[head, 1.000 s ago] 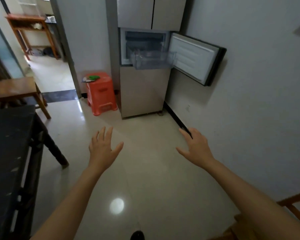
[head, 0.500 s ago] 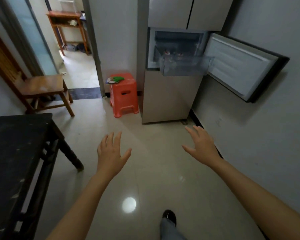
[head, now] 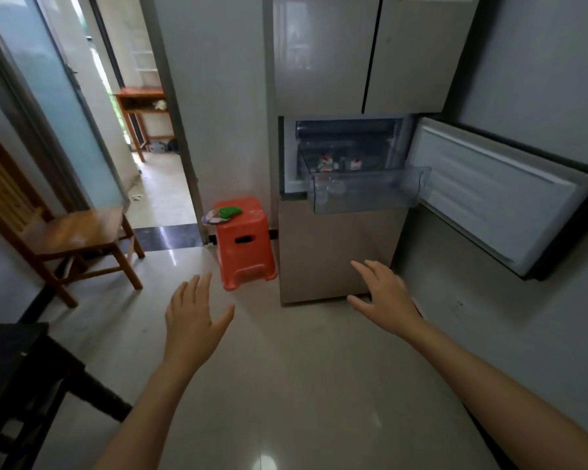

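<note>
A tall beige fridge (head: 333, 252) stands ahead against the right wall. Its middle compartment door (head: 496, 195) is swung open to the right, and a clear plastic drawer (head: 367, 193) is pulled out, with small red-and-white items inside. My left hand (head: 192, 317) is stretched forward over the floor, fingers straight, holding nothing. My right hand (head: 386, 296) reaches out in front of the fridge's lower panel, fingers spread and empty, well below the drawer.
An orange plastic stool (head: 243, 242) with a green item on top sits left of the fridge. A wooden chair (head: 78, 232) stands at the left and a dark table (head: 17, 378) at the lower left. A doorway (head: 157, 184) opens behind the stool.
The view has moved closer to the fridge, which now looms larger and more central. Both hands stay outstretched and empty, the right one now in front of the fridge's lower panel.
</note>
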### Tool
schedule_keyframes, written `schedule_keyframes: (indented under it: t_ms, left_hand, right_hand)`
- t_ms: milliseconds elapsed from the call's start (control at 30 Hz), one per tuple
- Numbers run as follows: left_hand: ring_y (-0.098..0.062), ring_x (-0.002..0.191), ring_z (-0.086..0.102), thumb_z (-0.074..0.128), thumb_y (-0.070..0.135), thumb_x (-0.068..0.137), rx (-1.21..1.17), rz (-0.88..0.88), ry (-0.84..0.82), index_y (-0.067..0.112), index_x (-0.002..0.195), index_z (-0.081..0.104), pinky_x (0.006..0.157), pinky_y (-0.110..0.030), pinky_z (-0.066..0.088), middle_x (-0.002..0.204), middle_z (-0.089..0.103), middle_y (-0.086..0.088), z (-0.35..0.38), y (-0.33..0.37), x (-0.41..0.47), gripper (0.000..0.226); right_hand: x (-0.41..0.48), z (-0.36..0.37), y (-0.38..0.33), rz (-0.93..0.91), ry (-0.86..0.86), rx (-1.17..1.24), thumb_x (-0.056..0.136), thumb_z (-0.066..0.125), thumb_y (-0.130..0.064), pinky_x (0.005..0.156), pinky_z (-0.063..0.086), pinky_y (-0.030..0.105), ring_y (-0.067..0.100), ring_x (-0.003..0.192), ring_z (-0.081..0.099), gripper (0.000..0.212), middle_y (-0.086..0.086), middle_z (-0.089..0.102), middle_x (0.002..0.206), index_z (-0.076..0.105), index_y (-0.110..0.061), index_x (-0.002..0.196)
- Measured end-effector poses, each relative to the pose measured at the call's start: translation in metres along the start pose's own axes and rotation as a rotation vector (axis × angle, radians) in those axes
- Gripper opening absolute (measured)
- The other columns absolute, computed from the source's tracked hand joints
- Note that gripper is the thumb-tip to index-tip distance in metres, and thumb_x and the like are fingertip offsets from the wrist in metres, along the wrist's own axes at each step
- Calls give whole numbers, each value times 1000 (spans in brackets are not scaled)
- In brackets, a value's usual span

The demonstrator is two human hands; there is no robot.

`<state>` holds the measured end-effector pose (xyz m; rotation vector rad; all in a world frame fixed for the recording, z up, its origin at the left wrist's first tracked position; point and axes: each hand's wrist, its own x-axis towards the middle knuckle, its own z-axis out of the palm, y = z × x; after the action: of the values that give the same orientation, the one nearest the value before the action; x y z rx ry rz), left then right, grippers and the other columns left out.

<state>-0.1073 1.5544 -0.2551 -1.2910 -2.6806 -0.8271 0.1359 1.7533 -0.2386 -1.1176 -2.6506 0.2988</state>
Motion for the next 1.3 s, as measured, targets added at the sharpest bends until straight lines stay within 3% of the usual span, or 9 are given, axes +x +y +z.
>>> schedule_keyframes:
  t_ms: [333,400,500,600,867,1067,1200,1300]
  left_hand:
    - [-32,135,25,60,35,85,-21,-85,-71,10,141,30,110,-46,23,146,33,-15,64,5,97,69]
    - [-34,133,29,58,43,83,-39,-56,-63,8,140,33,108,-47,26,143,37,-17,78,9,125,71]
    - [-36,128,36,38,61,72,-85,-33,-67,7,137,38,104,-49,31,138,43,-18,100,12,181,84]
    - [-32,125,41,33,69,73,-113,33,-84,17,138,35,102,-51,36,137,45,-13,125,14,242,82]
    - [-34,130,33,62,33,83,-240,132,-134,9,137,36,104,-52,31,141,39,-17,160,61,355,65]
    - [-33,128,37,33,60,73,-287,178,-191,6,135,41,102,-47,36,137,44,-17,200,75,372,82]
    - [-36,121,44,35,53,75,-316,237,-183,2,127,49,98,-47,38,129,51,-19,214,90,389,75]
    - [-30,116,45,41,46,78,-338,302,-143,1,121,55,96,-42,36,122,55,-21,220,103,400,64]
  right_hand:
    - [95,29,53,61,-45,61,89,51,-42,112,15,36,20,141,14,65,6,22,151,21,-25,145]
    - [121,32,64,70,-51,48,90,50,-42,112,14,35,20,141,12,65,6,20,152,19,-26,145]
    - [168,31,77,95,-16,46,89,51,-43,112,14,35,20,141,13,65,6,20,152,20,-26,145]
    - [212,28,88,118,-8,30,90,50,-44,111,14,34,20,141,13,66,6,19,152,20,-26,145]
    - [284,35,112,205,-76,-17,76,29,-64,112,12,31,18,142,12,78,4,16,153,18,-28,145]
    - [304,42,139,280,-92,-18,89,46,-50,113,13,32,17,141,12,67,2,16,153,16,-28,145]
    - [320,44,151,300,-78,2,81,38,-55,112,16,31,18,141,15,72,4,19,153,19,-27,145]
    - [332,47,158,295,-53,64,90,50,-45,114,16,35,19,141,14,65,5,19,152,21,-25,144]
